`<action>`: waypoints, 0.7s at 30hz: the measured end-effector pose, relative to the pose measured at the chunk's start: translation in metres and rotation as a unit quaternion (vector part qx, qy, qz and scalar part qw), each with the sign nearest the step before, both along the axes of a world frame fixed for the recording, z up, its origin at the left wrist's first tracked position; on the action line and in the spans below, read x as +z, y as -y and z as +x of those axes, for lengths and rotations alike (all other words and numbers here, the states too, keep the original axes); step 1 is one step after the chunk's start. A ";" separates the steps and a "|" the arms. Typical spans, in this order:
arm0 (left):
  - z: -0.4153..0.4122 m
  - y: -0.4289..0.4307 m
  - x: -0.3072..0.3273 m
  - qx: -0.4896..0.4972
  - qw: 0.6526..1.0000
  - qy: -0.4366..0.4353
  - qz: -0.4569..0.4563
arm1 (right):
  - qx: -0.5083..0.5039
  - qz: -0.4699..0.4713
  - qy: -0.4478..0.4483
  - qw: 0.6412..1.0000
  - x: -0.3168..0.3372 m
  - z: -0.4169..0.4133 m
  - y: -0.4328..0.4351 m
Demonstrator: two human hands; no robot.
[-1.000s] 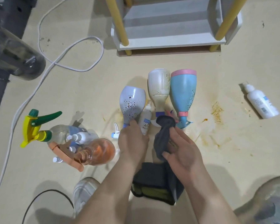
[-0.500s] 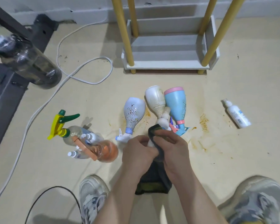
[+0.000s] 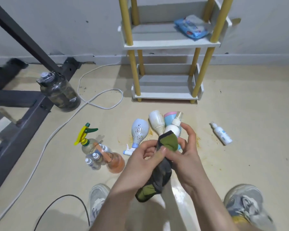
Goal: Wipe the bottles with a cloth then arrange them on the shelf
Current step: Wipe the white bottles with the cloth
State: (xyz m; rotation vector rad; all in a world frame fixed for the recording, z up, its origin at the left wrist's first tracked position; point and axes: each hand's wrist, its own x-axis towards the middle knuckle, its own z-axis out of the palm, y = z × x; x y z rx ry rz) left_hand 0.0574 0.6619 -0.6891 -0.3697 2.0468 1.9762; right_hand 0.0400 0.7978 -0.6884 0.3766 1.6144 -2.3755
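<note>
so the right hand [image 3: 188, 157] grips the small white plastic spray bottle [image 3: 173, 130], nozzle toward the yellow-legged white shelf [image 3: 165, 96] up top, left hand [image 3: 140, 158] pinching the grey-green cloth [image 3: 169, 142]

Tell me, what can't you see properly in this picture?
Head view:
1. Lower part of the small white bottle: wrapped by the cloth.
2. Most of the blue bottle: behind the small white bottle and the right hand.
3. Label on the far-right bottle: too small to read.
</note>
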 end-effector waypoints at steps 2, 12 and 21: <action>0.006 -0.010 0.006 0.092 0.995 -0.028 -0.016 | 0.000 -0.043 0.002 0.999 0.008 0.008 0.001; 0.018 -0.026 0.037 0.203 0.908 -0.234 -0.282 | -0.089 0.023 0.030 0.995 0.038 0.032 0.011; 0.041 -0.030 0.023 -0.034 0.754 -0.399 -0.520 | -0.074 -0.066 0.078 0.992 0.051 0.042 0.005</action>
